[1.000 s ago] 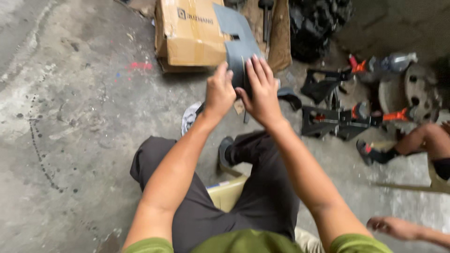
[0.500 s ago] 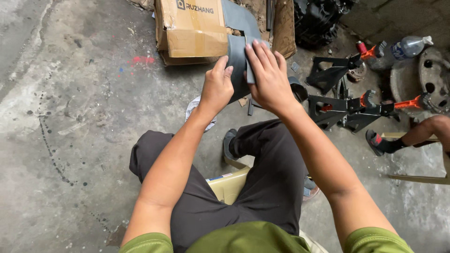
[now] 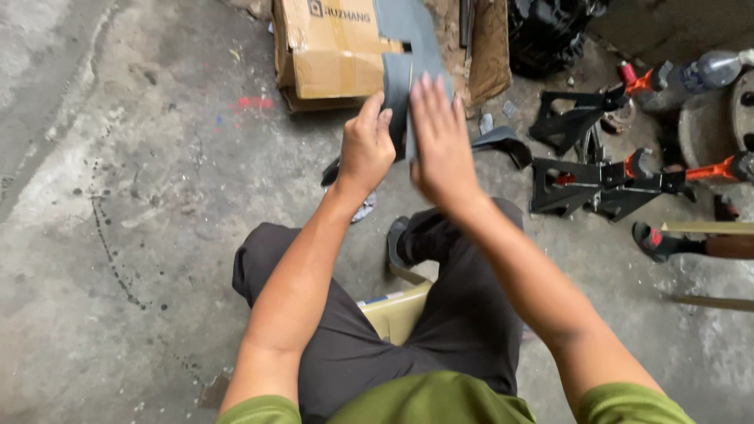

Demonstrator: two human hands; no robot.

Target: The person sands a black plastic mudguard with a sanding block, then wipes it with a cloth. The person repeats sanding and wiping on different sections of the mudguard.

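I sit on a low yellow stool (image 3: 397, 314) with both arms stretched out in front of me. My left hand (image 3: 365, 145) grips the lower left edge of a dark grey sheet (image 3: 408, 47) that stands upright between my hands. My right hand (image 3: 440, 141) lies flat against the sheet's right side, fingers pointing up and slightly blurred. The sheet's top rises in front of a cardboard box (image 3: 330, 51). How the sheet ends below my hands is hidden.
Black metal stands with red-orange handles (image 3: 601, 184) lie on the concrete floor to the right. A clear plastic bottle (image 3: 711, 71) and a black heap (image 3: 550, 31) sit at the back right. Another person's sandalled foot (image 3: 656, 239) shows at right. A dark curved scrap (image 3: 503, 141) lies close by.
My hands and the grey sheet have kept their grip while the view shifted slightly. My right hand has slid along the sheet's face.
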